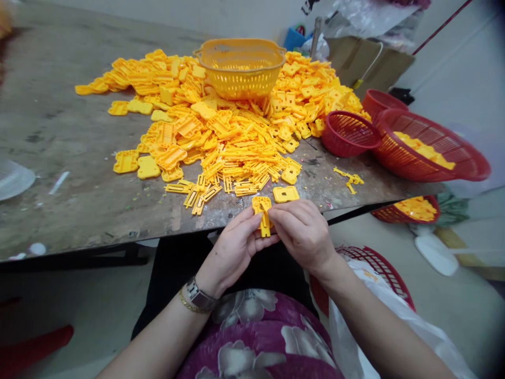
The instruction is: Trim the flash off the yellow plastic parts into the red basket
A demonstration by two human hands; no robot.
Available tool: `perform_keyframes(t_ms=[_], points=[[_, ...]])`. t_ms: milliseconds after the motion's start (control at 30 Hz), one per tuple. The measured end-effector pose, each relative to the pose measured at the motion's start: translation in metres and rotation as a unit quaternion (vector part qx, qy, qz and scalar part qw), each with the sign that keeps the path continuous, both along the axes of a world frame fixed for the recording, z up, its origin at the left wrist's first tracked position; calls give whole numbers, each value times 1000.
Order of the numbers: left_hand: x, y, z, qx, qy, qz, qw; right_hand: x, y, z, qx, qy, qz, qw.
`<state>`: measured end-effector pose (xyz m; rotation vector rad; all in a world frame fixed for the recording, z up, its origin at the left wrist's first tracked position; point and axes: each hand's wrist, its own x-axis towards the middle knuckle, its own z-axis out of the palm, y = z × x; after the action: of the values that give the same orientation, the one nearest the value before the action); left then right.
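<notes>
My left hand [244, 239] is closed around a yellow plastic part [261, 204], held upright just off the table's front edge. A narrow yellow piece sticks out at its lower end. The fingertips of my right hand [302, 231] are pinched against the part's right side; whether they grip a separate small piece is hidden. Just beyond my hands lies a flat yellow plate [286, 194] with a small square hole. Several slotted yellow strips [195, 196] lie loose to the left, in front of a large heap of yellow plastic parts [236, 131].
A yellow basket [242, 79] rests on the heap. Red baskets [351, 134] stand at the right, the largest [469, 158] holding yellow pieces. Thin yellow scraps [349, 179] lie near the right edge. Below, a red basket [389, 268] and white plastic bag [379, 310] are beside my right arm.
</notes>
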<state>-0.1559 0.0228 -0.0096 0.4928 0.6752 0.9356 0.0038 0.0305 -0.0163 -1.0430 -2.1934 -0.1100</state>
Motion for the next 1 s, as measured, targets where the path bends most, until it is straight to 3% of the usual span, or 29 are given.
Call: perform_keyframes(t_ms=[1000], points=[[2, -2, -2, 14, 4, 0, 1000, -8, -8, -1, -54, -2, -49, 997]])
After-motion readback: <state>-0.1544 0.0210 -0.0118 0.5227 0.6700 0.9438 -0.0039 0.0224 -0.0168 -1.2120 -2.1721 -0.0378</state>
